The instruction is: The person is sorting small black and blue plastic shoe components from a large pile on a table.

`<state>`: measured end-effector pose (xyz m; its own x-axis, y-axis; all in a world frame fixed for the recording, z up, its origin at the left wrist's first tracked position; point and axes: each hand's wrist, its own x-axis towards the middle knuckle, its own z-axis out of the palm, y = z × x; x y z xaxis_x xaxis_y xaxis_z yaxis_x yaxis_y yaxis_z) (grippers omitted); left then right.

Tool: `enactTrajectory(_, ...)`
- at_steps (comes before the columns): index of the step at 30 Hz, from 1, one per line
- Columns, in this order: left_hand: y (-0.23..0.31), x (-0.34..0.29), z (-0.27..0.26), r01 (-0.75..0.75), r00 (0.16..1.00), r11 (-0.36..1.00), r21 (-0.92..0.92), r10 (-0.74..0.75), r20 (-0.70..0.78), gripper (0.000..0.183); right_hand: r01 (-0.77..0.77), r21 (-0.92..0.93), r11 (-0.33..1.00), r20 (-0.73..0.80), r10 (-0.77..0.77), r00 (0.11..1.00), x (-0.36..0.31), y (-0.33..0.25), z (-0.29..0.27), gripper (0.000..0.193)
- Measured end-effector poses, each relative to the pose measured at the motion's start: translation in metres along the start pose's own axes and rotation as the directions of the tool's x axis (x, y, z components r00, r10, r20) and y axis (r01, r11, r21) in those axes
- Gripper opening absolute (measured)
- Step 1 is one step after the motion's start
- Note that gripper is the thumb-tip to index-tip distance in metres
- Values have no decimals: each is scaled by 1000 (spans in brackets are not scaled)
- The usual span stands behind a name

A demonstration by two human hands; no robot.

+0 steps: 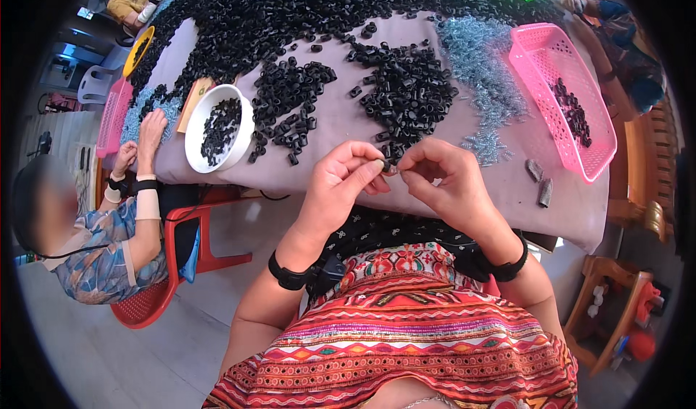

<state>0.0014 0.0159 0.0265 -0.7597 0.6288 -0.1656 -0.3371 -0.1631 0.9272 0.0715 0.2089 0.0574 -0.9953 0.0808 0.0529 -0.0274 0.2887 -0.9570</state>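
Above the table's near edge, my left hand [348, 173] pinches a small black cylindrical piece [386, 167] between thumb and fingers. My right hand [446, 180] meets it from the right, thumb and forefinger pressed together at the piece's end; whatever is in that pinch is too small to make out. Just beyond my hands lies a heap of black hollow plastic pieces [406, 90]. A second heap of the same pieces [293, 93] spreads to its left. Right of the heaps is a scatter of tiny silvery-blue coil-like parts [486, 75].
A pink basket [533, 112] with black pieces stands at the right, near two dark grey objects [542, 191]. A white bowl [248, 130] sits at the left. Beside it a person [109, 242] works on a red chair [174, 253]. Other people sit at the far corners.
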Motion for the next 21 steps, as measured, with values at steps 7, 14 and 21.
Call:
enactTrajectory(7, -7, -5, -6, -49, 999, 998, 35, 49, 14, 16, -60, 69, 996, 28, 58, 998, 4, 3, 10, 9)
enactTrajectory(14, 0, -24, -15, 121, 984, 966, 230, -146, 99, 18, -305, 123, 944, 360, 244, 900, 7, 1, 5, 13)
enactTrajectory(21, 11, -29, -29, -153, 934, 828, 539, -56, 352, 15, -444, 52, 894, 627, 317, 711, 21, 4, 10, 19)
